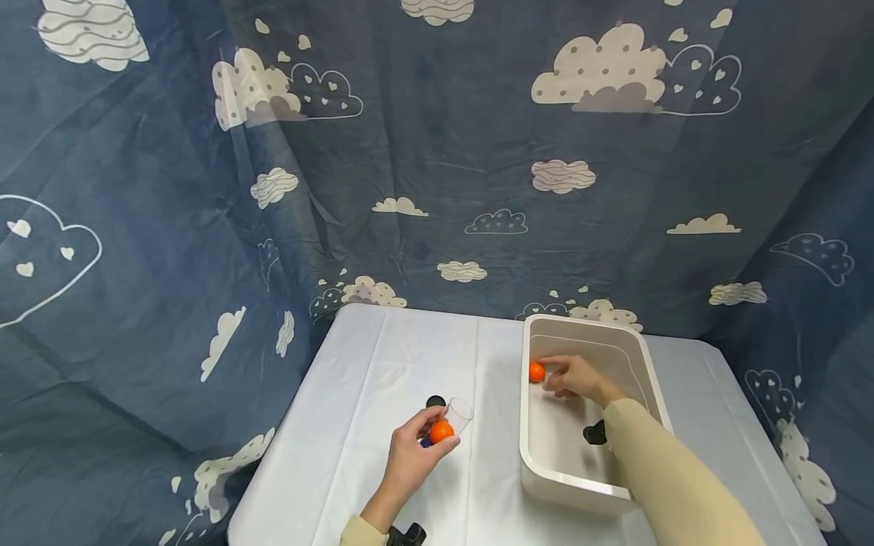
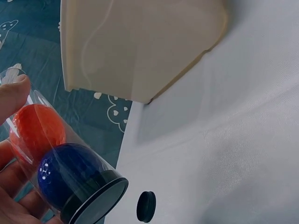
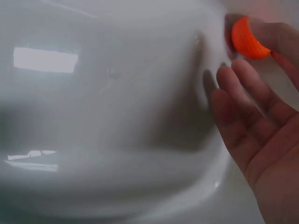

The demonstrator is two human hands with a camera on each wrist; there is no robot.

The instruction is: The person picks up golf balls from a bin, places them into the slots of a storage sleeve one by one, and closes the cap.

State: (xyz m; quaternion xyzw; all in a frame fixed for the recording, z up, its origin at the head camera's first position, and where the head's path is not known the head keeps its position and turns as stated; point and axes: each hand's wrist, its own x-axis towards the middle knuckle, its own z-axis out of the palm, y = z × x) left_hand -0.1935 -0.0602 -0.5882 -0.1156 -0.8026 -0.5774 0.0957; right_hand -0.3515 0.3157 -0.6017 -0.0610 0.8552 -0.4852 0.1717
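My left hand (image 1: 415, 449) grips a clear plastic tube (image 1: 459, 413), tilted above the table. Inside the tube are an orange ball (image 2: 37, 130) and a dimpled blue ball (image 2: 70, 175), like golf balls. A black cap (image 2: 96, 203) closes the tube's lower end in the left wrist view; a second black cap (image 1: 435, 401) lies on the table nearby. Within the off-white bin (image 1: 526, 425), my right hand (image 1: 576, 377) reaches toward the left wall with fingers mostly straight. One digit overlaps another dimpled orange ball (image 3: 247, 39); whether it is pinched is unclear.
The bin stands on the right part of the table, which has a white cloth (image 1: 382, 364). Its rim is raised around my right forearm. A dark cloud-patterned curtain (image 1: 437, 167) hangs behind the table and at both sides.
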